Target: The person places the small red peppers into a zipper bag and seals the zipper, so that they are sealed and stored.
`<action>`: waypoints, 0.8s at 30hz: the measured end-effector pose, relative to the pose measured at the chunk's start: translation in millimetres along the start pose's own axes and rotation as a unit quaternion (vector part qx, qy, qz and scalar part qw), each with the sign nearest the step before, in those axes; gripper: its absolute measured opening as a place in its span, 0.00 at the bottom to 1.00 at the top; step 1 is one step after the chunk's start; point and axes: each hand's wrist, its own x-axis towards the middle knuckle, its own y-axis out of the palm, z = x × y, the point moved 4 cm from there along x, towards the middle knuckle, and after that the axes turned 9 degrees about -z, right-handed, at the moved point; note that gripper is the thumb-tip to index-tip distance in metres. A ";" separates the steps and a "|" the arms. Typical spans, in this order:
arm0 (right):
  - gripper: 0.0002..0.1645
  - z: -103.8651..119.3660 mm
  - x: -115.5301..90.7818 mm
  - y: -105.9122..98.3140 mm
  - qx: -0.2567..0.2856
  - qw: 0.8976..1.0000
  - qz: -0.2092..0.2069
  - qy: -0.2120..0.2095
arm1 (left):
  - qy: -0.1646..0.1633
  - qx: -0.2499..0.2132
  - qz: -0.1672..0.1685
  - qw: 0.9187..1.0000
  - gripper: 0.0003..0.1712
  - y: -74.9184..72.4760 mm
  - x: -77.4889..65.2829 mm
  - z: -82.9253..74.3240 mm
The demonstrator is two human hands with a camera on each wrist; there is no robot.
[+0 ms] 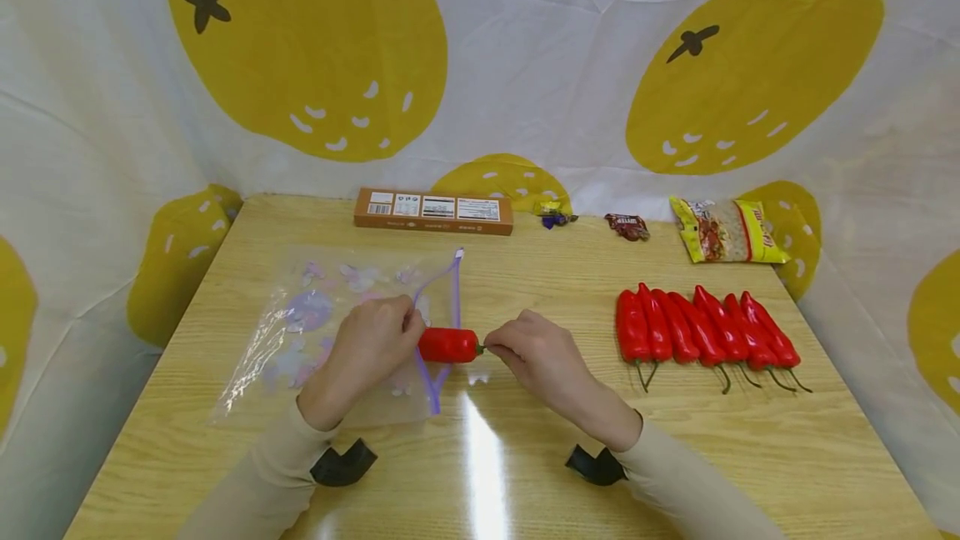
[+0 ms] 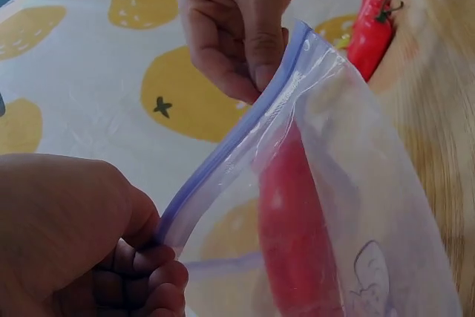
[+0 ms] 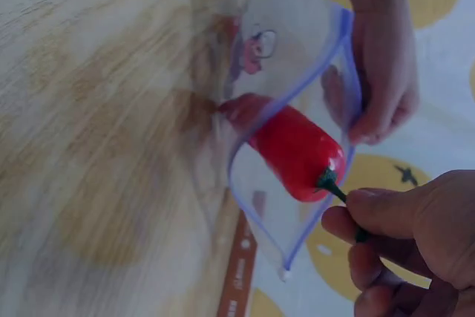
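Observation:
My left hand pinches the purple zip edge of a clear zip-lock bag printed with pastel patterns. The bag's mouth gapes toward the right. Between thumb and fingers, my right hand pinches the green stem of a red pepper. The right wrist view shows the pepper partway through the opening, its tip inside the bag and its stem end outside. Through the plastic, the left wrist view shows the pepper's red body.
A row of several red peppers lies at the right, stems toward me. Along the back are a brown box, small wrapped candies, a dark red packet and a yellow bag. A patterned cloth hangs behind the table.

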 end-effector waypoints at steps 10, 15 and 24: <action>0.10 -2.3 2.8 18.8 0.024 0.997 0.065 0.047 | -0.010 -0.003 0.014 1.000 0.16 2.4 -0.1 -1.9; 0.07 0.2 5.6 31.0 0.048 0.997 0.049 0.025 | 0.002 -0.004 0.010 1.000 0.17 3.3 0.0 -1.9; 0.07 16.4 18.6 59.6 0.093 0.993 0.062 -0.040 | 0.020 -0.004 -0.006 1.000 0.17 3.5 -1.8 -4.0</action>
